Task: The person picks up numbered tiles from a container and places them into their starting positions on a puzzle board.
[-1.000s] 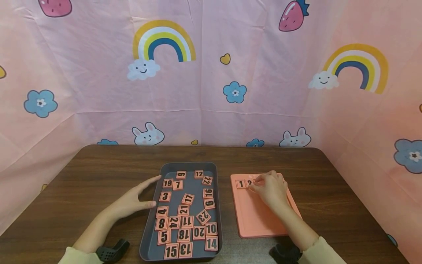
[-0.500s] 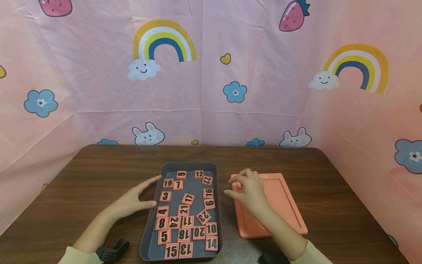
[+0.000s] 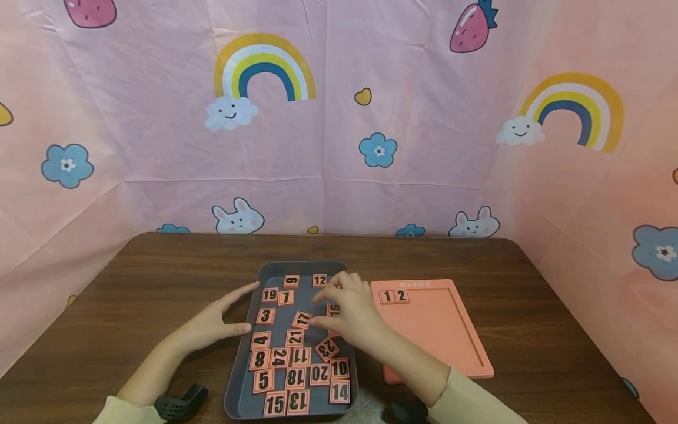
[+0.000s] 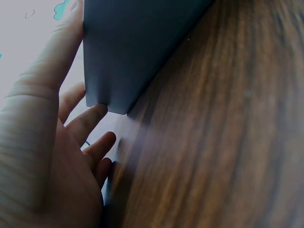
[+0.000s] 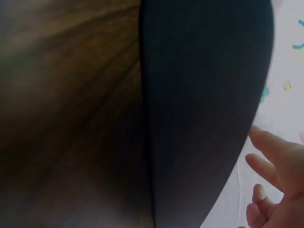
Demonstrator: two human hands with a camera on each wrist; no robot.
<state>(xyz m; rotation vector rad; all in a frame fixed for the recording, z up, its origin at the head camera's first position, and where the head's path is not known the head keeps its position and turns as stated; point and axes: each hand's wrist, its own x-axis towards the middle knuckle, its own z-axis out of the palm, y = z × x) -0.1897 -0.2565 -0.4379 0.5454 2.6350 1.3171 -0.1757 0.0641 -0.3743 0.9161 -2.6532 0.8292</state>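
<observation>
My left hand point(image 3: 209, 323) rests at the left side of a dark grey tray point(image 3: 319, 397), thumb and fingers spread along its rim. In the left wrist view, the fingers point(image 4: 88, 121) lie against the tray's outer wall. Over the tray's right side hangs my right hand point(image 3: 352, 312), its thumb and fingers parted with nothing between them. The thumb tip is right by the number tile 17 point(image 3: 302, 320). The hand covers tile 22 and part of tile 16 point(image 3: 333, 309). Other pink number tiles, such as tile 3 point(image 3: 265, 316) and tile 21 point(image 3: 295, 337), lie loose in the tray.
A pink puzzle board point(image 3: 434, 344) lies right of the tray, with tile 1 point(image 3: 387, 296) and tile 2 point(image 3: 402, 296) side by side in its far left corner. Both stand on a brown wooden table point(image 3: 175, 265). A patterned pink cloth point(image 3: 339, 147) hangs behind.
My right hand has left tile 2 on the puzzle board and moved left over the tray, its fingers spreading. The left hand stays at the tray's rim.
</observation>
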